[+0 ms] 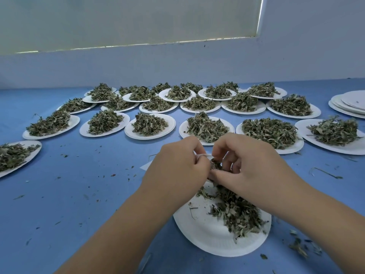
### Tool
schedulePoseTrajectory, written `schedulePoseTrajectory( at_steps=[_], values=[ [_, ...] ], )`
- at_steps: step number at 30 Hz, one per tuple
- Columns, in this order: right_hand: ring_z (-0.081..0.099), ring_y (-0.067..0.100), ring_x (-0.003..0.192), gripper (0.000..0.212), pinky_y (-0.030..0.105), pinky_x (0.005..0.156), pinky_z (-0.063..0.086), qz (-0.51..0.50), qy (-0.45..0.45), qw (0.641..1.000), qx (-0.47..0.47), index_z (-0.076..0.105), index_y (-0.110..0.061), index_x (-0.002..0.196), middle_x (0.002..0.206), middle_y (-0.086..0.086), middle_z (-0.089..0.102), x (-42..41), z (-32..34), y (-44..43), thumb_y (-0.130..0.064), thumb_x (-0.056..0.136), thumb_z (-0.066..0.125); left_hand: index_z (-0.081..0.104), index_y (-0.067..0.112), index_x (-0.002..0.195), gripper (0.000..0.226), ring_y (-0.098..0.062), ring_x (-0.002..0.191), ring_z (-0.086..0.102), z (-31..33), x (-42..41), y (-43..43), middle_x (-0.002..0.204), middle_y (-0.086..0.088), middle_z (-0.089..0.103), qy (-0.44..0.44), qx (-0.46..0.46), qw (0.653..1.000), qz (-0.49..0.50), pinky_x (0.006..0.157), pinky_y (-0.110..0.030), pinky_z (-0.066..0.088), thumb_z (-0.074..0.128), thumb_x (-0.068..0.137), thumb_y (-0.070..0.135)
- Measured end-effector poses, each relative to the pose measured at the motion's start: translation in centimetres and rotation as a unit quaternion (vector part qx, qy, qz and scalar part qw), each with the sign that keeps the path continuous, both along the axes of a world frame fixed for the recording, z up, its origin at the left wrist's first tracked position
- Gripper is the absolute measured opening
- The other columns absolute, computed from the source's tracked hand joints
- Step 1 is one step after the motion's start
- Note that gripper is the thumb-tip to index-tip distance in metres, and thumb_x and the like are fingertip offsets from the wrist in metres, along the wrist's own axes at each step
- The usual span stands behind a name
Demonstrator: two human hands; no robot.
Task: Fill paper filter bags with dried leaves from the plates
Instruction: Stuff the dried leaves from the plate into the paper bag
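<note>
My left hand [177,165] and my right hand [243,165] meet above the near white paper plate [205,234]. Between them they pinch a small white paper filter bag [205,155], mostly hidden by the fingers. Dark dried leaves show in its mouth [216,165]. A loose pile of dried leaves [237,212] lies on the right half of the near plate, under my right wrist. A white paper corner [145,166] pokes out left of my left hand.
Several white plates heaped with dried leaves stand in rows across the blue table [79,194], the nearest one [207,127] just beyond my hands. A stack of empty plates [349,104] sits far right. Leaf crumbs and stems [325,173] litter the surface. A wall rises behind.
</note>
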State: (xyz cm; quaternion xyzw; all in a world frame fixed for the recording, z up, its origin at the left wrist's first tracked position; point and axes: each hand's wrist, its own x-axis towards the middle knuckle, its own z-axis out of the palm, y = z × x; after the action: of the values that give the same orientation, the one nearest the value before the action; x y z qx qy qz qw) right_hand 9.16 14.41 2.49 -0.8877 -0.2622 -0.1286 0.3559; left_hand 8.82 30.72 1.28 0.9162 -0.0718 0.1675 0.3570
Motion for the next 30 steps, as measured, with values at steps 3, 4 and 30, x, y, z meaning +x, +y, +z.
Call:
schedulePoseTrajectory(
  at_steps=[3,4,30],
  values=[
    [0.051,0.001,0.073,0.024,0.015,0.060,0.042,-0.010,-0.038,0.999,-0.017,0.051,-0.031,0.076,0.073,-0.013,0.051,0.0,-0.2,0.2,-0.025,0.073,0.074,0.057,0.028,0.074,0.006,-0.007,0.049,0.046,0.0,0.0,-0.1,0.052,0.015,0.052,0.003,-0.004,1.000,-0.002,0.050,-0.028,0.042,0.053,0.078,0.027],
    [0.050,0.003,0.075,0.023,0.015,0.059,0.040,-0.013,-0.048,0.998,-0.027,0.050,-0.030,0.075,0.074,-0.013,0.051,0.1,-0.2,0.3,-0.025,0.073,0.072,0.057,0.028,0.074,0.007,-0.007,0.049,0.046,0.0,0.0,-0.2,0.052,0.016,0.052,0.003,0.000,1.000,-0.006,0.049,-0.028,0.041,0.054,0.079,0.025],
    [0.031,-0.020,0.096,0.100,0.009,0.081,0.031,0.047,0.058,0.985,-0.155,0.023,-0.056,0.137,0.114,-0.039,0.036,0.8,-1.1,-2.1,-0.087,0.047,0.054,0.057,0.027,0.070,0.012,-0.006,0.043,0.041,-0.1,0.1,0.0,0.047,0.009,0.048,0.011,-0.014,1.000,-0.005,0.045,-0.019,0.035,0.055,0.081,0.021]
  ],
)
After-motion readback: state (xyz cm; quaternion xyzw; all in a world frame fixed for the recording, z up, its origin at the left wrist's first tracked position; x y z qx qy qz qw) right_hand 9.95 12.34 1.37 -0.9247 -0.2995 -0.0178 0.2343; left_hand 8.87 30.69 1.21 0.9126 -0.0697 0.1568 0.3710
